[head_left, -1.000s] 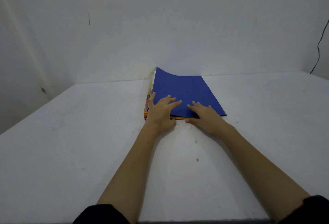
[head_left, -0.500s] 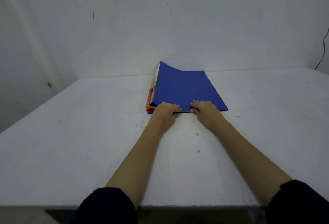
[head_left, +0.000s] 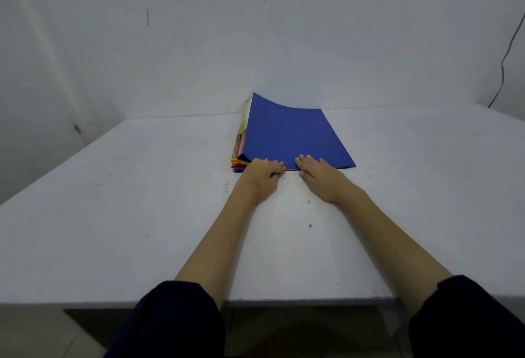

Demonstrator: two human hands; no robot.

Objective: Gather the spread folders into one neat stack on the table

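A stack of folders (head_left: 287, 136) lies at the middle of the white table (head_left: 142, 201), far end close to the wall. A blue folder is on top, its far-left corner curling upward. Orange, yellow and red edges (head_left: 238, 163) stick out at the near-left corner. My left hand (head_left: 262, 177) sits at the stack's near edge, fingers curled over it. My right hand (head_left: 319, 175) is beside it, fingertips on the blue cover and thumb at the edge. Both forearms reach out over the table.
The table meets a white wall (head_left: 255, 45) just behind the stack. A dark cable (head_left: 505, 56) hangs down the wall at the far right. The table's near edge (head_left: 284, 299) runs under my dark sleeves.
Both hands slid back from lying flat on the blue cover to its near edge, and the left fingers curled. My view has pulled back, showing the table's near edge.
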